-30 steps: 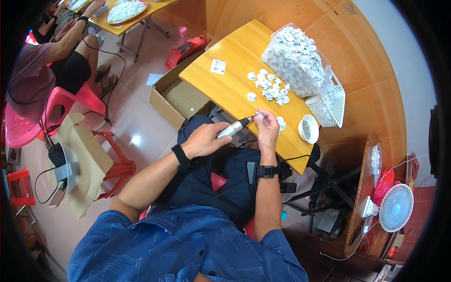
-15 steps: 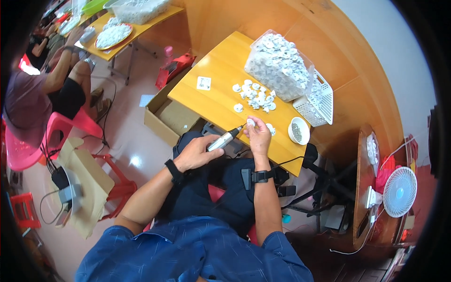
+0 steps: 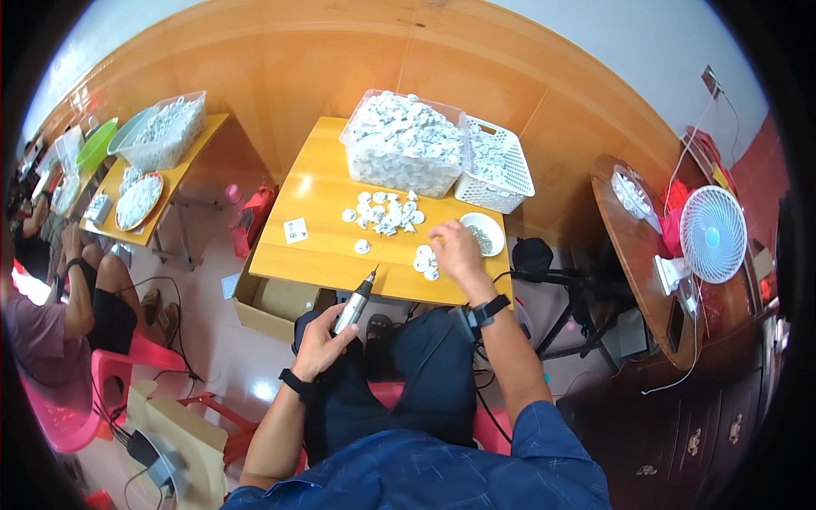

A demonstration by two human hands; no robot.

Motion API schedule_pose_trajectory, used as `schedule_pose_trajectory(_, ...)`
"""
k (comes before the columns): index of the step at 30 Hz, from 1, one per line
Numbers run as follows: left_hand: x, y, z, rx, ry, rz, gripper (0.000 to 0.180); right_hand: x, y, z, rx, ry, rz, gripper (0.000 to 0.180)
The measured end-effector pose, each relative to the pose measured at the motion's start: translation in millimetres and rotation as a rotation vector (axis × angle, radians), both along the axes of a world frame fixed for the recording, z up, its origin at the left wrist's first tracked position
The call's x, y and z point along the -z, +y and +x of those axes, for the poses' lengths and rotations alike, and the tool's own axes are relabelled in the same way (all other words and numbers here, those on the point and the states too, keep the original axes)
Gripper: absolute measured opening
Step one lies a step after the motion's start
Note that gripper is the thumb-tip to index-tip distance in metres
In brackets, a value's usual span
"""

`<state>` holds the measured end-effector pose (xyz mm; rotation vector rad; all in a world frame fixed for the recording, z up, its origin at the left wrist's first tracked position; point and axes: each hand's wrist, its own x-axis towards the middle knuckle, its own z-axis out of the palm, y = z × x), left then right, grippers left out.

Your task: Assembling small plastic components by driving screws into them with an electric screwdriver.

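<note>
My left hand is wrapped round a silver and black electric screwdriver, its thin bit pointing up toward the table's front edge. My right hand is over the right part of the yellow table, beside a white bowl of small metal pieces that look like screws. Its fingers are bent together; whatever is between them is too small to make out. Just left of that hand lie several round white plastic parts. A loose pile of similar white parts sits further back, with a single one in front.
A clear bin heaped with white parts and a white basket stand along the table's back. A white square card lies at left. Beneath the table's left side is a cardboard box. A fan stands right; another person sits left.
My right hand has gone from the screwdriver's tip toward the bowl, and the white part it held is no longer seen there. The screwdriver now points more upright. The view has shifted.
</note>
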<state>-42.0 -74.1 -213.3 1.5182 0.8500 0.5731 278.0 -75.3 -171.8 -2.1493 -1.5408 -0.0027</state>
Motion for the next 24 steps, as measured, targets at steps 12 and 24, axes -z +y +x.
schedule_pose_trajectory(12,8,-1,6,0.006,-0.026,-0.014,0.046,23,12,116,0.286,-0.124,-0.519,0.022)
schedule_pose_trajectory(24,4,1,6,0.012,-0.058,-0.074,0.048,17,12,105,0.316,-0.044,-0.430,0.028)
